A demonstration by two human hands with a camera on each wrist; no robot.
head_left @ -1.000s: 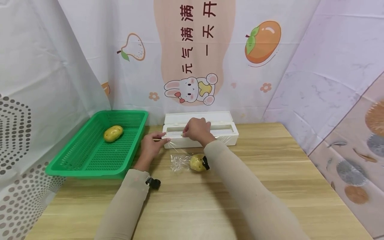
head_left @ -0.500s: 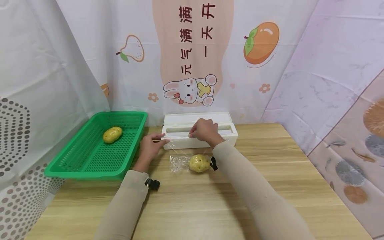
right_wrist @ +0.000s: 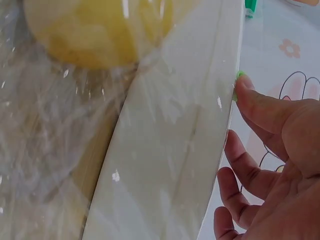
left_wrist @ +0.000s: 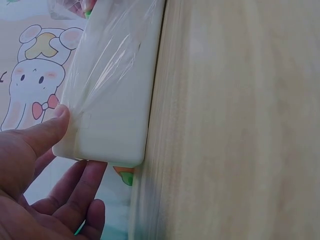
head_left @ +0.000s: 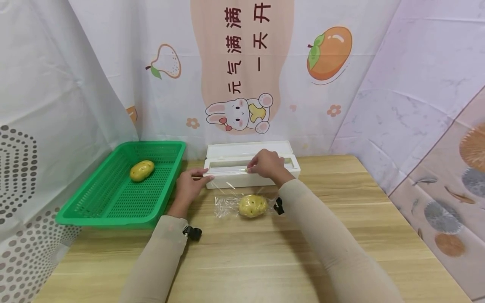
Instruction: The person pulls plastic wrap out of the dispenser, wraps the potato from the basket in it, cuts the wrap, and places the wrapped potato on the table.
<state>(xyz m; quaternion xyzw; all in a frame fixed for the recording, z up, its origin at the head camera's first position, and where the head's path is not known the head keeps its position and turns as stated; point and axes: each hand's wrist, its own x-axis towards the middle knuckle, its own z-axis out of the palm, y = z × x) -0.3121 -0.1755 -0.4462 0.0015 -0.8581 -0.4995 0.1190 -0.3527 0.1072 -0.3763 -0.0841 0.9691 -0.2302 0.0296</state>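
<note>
A long white cling film box (head_left: 231, 182) lies at the back of the table with its lid raised. My left hand (head_left: 189, 185) holds its left end; in the left wrist view, the thumb is on one edge and the fingers lie against the end. Along the box's front rim my right hand (head_left: 268, 164) pinches a small green slider (right_wrist: 240, 75), mostly hidden by the fingertips. Clear cling film (left_wrist: 112, 60) drapes over the box front. In front of the box, a potato (head_left: 252, 205) lies on the table with crumpled film about it.
To the left stands a green basket (head_left: 106, 220) with another potato (head_left: 142, 170) in it. A printed curtain (head_left: 170, 101) hangs right behind the box. The wooden table (head_left: 235, 261) extends forward and to the right.
My right hand has slid rightward along the box's front rim, past its middle. More of the potato in front shows from behind the right wrist. The left hand stays at the box's end.
</note>
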